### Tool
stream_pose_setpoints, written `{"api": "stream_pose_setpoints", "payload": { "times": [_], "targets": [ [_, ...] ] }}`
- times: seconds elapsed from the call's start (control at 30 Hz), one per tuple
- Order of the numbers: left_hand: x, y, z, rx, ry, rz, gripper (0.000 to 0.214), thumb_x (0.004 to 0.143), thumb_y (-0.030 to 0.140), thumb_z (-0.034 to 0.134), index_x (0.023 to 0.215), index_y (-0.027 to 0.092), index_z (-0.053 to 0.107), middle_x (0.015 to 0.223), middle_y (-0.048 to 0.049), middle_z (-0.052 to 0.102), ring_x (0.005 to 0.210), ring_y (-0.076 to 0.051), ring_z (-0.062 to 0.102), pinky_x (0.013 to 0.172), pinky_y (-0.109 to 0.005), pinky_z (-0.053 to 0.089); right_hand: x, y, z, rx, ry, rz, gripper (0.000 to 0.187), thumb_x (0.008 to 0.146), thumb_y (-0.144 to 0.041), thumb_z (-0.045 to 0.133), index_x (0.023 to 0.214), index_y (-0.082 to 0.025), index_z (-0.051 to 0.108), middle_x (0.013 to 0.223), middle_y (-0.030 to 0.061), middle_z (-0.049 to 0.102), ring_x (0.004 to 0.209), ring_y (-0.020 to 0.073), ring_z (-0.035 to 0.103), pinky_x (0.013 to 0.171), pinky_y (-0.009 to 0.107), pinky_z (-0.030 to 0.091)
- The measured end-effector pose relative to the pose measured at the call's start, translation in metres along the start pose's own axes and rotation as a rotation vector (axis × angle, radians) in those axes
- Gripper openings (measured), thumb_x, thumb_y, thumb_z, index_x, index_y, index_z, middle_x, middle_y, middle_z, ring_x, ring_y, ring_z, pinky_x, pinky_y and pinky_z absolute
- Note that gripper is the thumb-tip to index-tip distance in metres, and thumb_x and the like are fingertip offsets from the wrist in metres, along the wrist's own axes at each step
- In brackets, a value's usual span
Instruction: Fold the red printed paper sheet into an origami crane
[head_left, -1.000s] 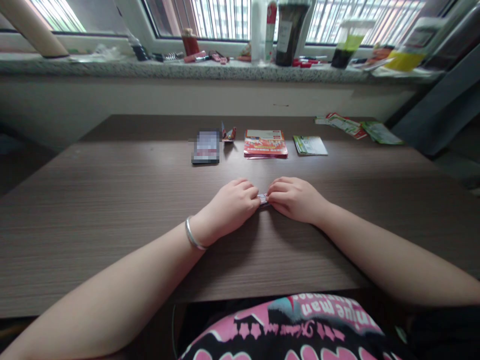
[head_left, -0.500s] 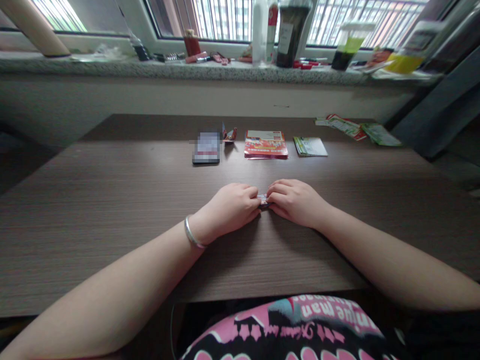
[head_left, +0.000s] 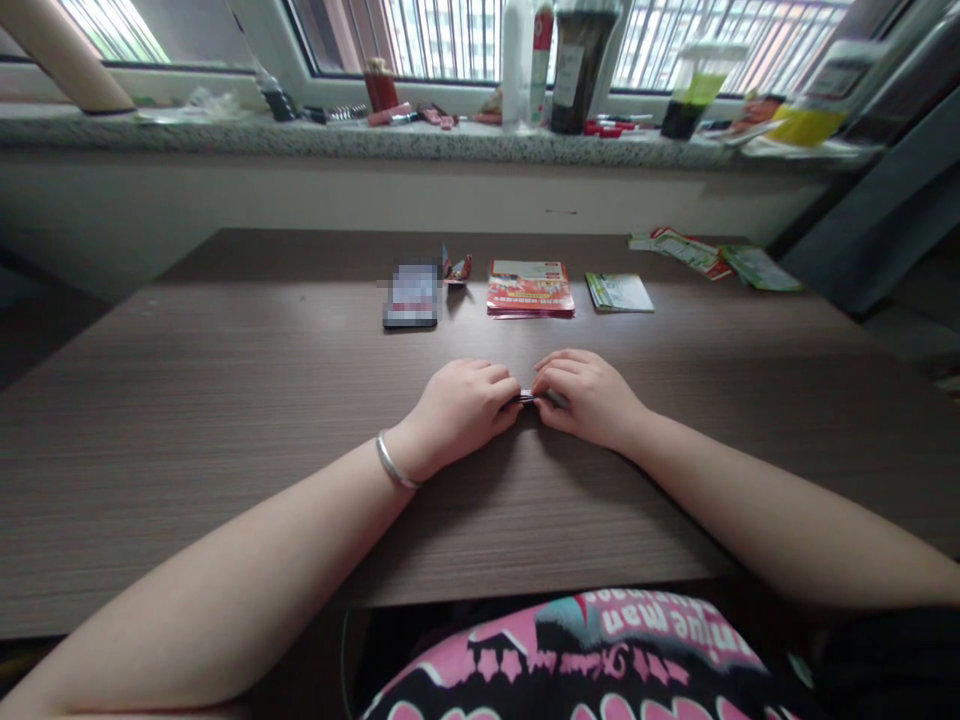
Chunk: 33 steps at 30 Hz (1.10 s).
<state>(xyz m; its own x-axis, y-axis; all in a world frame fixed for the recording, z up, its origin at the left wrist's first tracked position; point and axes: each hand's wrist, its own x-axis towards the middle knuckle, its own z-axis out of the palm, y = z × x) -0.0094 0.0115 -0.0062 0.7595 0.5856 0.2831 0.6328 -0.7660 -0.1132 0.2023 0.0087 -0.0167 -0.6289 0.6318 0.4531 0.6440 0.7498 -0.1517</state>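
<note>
Between my two hands is a small piece of folded paper, mostly covered by fingers, with only a thin layered edge showing. My left hand, a silver bangle at its wrist, pinches the paper's left end. At the other end, my right hand grips it between thumb and fingers. Both hands stay low over the brown table, close together. Beyond them lie a stack of red printed leaflets and a smaller green-and-white stack of paper. A small folded paper shape stands left of the red leaflets.
A phone with a blurred screen lies at the left of the row. Green and red paper strips rest at the table's far right. Bottles, cups and pens crowd the stone windowsill behind the table.
The paper has turned from showing its patterned face to showing a thin layered edge. My right hand has shifted slightly up, with its fingers a little more raised.
</note>
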Motion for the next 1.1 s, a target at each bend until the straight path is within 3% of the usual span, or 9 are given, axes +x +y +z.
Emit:
{"api": "stream_pose_setpoints", "payload": {
  "times": [0.17, 0.6, 0.87, 1.1],
  "targets": [
    [0.000, 0.000, 0.002, -0.014, 0.045, -0.021, 0.025, 0.094, 0.033, 0.045, 0.080, 0.019, 0.062, 0.078, -0.0020, 0.064, 0.070, -0.017, 0.059, 0.066, -0.031, 0.040, -0.001, -0.001, -0.001, 0.067, -0.015, 0.047, 0.012, 0.078, -0.028, 0.061, 0.085, -0.018, 0.064, 0.093, 0.0095, 0.070, 0.093, 0.0233, 0.060, 0.084, 0.037, 0.047],
    [0.000, -0.002, 0.004, -0.047, 0.170, 0.018, 0.026, 0.094, 0.030, 0.048, 0.076, 0.018, 0.063, 0.075, -0.0020, 0.064, 0.069, -0.015, 0.057, 0.065, -0.029, 0.039, -0.002, -0.002, -0.002, 0.257, 0.024, 0.167, 0.004, 0.080, -0.018, 0.061, 0.076, -0.018, 0.064, 0.080, 0.0059, 0.069, 0.080, 0.0195, 0.060, 0.075, 0.032, 0.046],
    [-0.001, -0.006, 0.001, -0.581, 0.267, -0.210, 0.022, 0.080, 0.038, 0.070, 0.085, 0.017, 0.067, 0.081, -0.0027, 0.066, 0.076, -0.014, 0.060, 0.070, -0.025, 0.045, -0.004, -0.005, -0.001, 0.465, 0.151, 0.339, 0.004, 0.079, -0.020, 0.064, 0.076, -0.019, 0.065, 0.080, 0.0045, 0.068, 0.077, 0.0174, 0.061, 0.073, 0.031, 0.046],
    [0.000, -0.002, 0.002, -0.967, 0.280, -0.399, 0.018, 0.079, 0.033, 0.070, 0.083, 0.015, 0.069, 0.081, -0.0027, 0.070, 0.076, -0.014, 0.063, 0.073, -0.024, 0.049, -0.004, -0.009, 0.001, 0.626, 0.090, 0.418, 0.008, 0.082, -0.026, 0.061, 0.079, -0.019, 0.063, 0.081, 0.0025, 0.068, 0.076, 0.0157, 0.061, 0.072, 0.029, 0.047]
  ]
}}
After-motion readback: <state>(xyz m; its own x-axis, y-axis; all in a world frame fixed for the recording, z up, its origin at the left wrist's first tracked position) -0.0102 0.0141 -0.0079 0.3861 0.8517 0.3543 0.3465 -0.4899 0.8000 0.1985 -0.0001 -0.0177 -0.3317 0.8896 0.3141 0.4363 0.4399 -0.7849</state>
